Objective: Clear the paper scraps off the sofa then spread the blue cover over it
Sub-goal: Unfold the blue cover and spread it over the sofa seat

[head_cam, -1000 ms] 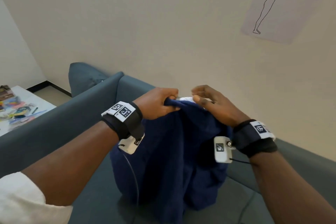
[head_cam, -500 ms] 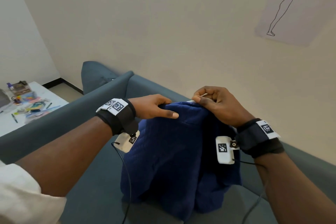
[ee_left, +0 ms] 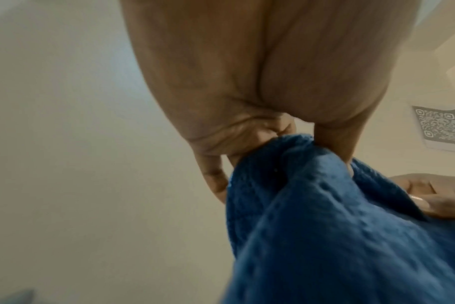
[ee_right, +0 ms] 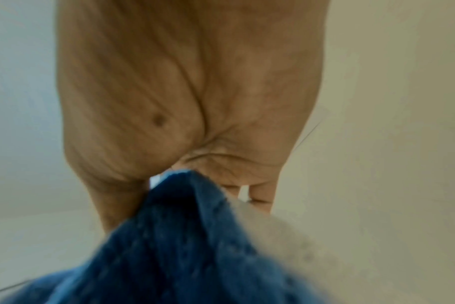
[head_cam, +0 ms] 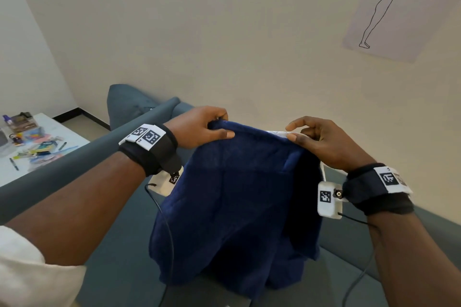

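Change: left hand (head_cam: 197, 127) and right hand (head_cam: 324, 142) have parted toward 9 and 3 o'clock | Grip: both pinch blue cover (head_cam: 237, 207) by its top edge | Task: unfolding begun; sofa (head_cam: 124, 269) not yet covered

A home living room — grey sofa (head_cam: 74, 172), line-drawing poster (head_cam: 389, 7) on the wall, table (head_cam: 69, 137) strewn with stationery.

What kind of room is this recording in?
Probably a living room or lounge: a grey sofa, a line-drawing poster above it, and a white table strewn with stationery beside it.
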Tool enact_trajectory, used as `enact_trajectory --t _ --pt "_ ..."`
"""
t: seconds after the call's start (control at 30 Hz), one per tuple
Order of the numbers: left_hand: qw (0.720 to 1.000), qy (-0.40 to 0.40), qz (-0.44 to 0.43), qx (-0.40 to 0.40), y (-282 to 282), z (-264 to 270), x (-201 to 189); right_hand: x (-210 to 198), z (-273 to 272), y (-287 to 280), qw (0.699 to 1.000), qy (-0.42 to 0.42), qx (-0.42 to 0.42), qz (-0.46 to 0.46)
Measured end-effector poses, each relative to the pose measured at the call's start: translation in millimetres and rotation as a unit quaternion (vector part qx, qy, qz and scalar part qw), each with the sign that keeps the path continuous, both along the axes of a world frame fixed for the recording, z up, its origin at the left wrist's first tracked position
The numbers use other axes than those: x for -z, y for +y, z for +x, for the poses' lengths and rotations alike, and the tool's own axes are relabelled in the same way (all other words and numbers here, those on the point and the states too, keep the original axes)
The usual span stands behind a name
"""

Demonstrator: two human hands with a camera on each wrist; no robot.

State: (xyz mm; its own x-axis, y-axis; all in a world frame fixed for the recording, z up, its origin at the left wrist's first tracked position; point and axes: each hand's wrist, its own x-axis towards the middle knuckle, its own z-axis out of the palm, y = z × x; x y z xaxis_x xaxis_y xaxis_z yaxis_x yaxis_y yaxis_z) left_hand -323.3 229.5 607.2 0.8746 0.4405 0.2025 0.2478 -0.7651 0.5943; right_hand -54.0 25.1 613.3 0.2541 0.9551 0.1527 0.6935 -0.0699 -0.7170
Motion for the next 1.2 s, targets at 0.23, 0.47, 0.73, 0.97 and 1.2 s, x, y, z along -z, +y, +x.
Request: enact_trajectory --t 0.23,0.47,0.73,0.97,1.2 --pt "0.995 -0.098 -0.028 0.008 -22.0 11.0 -14.6 10.2 -55.3 25.7 0.995 -0.051 -0.049 0.07" --pt "0.998 0.041 -0.041 0.031 -16.3 -16.1 -18.3 -11.8 -63.3 37.3 0.987 -0.018 -0.04 0.154" --pt "0.993 -0.003 -0.076 -0.092 16.5 -72.7 -5.6 -7.1 -24.3 16.4 0.99 -0.007 0.007 0.14" --pt "0.972 -0.162 -0.156 -0.063 9.3 -57.9 -5.1 -7.1 -53.5 33.2 0.99 -0.076 -0.01 0.119" --pt "0.965 -0.199 -0.169 -0.026 -15.1 -31.6 -8.6 -15.6 -108.6 81.3 0.972 -0.158 -0.119 0.124"
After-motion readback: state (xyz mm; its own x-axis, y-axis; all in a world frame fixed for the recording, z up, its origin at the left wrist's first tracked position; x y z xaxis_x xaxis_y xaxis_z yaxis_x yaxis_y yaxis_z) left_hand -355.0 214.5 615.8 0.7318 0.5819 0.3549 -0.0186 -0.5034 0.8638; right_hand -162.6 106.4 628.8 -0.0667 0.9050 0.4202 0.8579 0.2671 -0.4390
